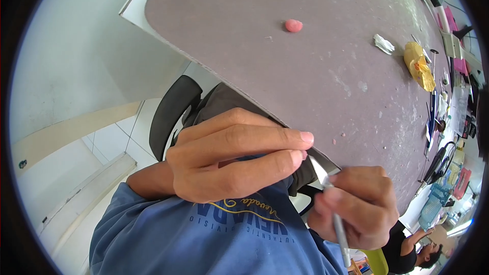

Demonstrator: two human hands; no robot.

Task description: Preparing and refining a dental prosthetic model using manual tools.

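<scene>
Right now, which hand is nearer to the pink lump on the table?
Left. The left hand is below the pink lump, at the table edge. The right hand, holding a metal tool, is lower and farther away.

Pink lump (293, 25), grey-brown table (265, 66)

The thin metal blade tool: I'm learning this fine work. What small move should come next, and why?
Probably ease the blade tool a touch toward the left hand. Its tip sits right at the pinched fingertips, and whatever they hold is hidden; the right hand grips it like a pen.
</scene>
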